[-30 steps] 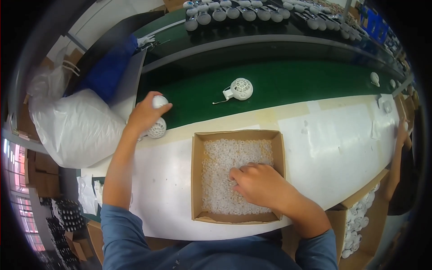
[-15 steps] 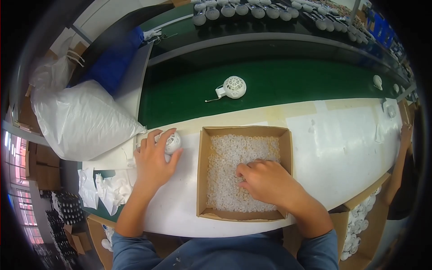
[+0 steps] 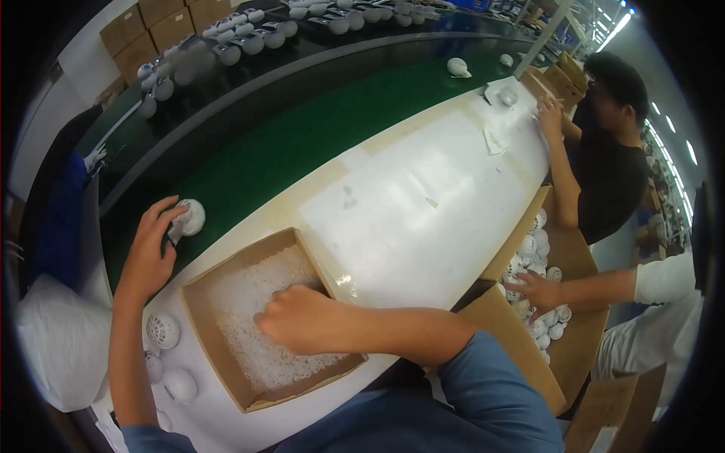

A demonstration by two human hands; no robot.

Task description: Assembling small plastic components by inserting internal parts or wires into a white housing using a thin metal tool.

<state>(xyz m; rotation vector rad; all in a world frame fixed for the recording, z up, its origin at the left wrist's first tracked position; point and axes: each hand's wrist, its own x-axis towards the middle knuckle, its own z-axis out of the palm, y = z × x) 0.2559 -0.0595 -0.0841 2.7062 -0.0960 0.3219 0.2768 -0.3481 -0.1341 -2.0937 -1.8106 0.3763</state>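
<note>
My left hand (image 3: 153, 245) reaches over the green belt, its fingers and thumb around a round white plastic housing (image 3: 193, 217) with a small bracket. My right hand (image 3: 296, 319) is in a shallow cardboard box (image 3: 214, 359) filled with small clear plastic rings (image 3: 260, 283). Its fingers are curled down among the rings, and the fingertips are hidden. Beside my left forearm, on the white table, lie a round white grille piece (image 3: 162, 331) and a smooth white dome (image 3: 180, 386).
The green belt (image 3: 317, 151) runs behind the white table (image 3: 393, 219). At right, a co-worker's hand (image 3: 535, 293) reaches into a large carton (image 3: 578, 264) of white round parts; another person (image 3: 615, 143) sits farther off. A white plastic bag (image 3: 57, 340) stands at left.
The view has swung right, bringing co-workers and the carton into sight. My left hand has moved from the white ball on the table to the housing on the belt. My right hand stays among the rings.
</note>
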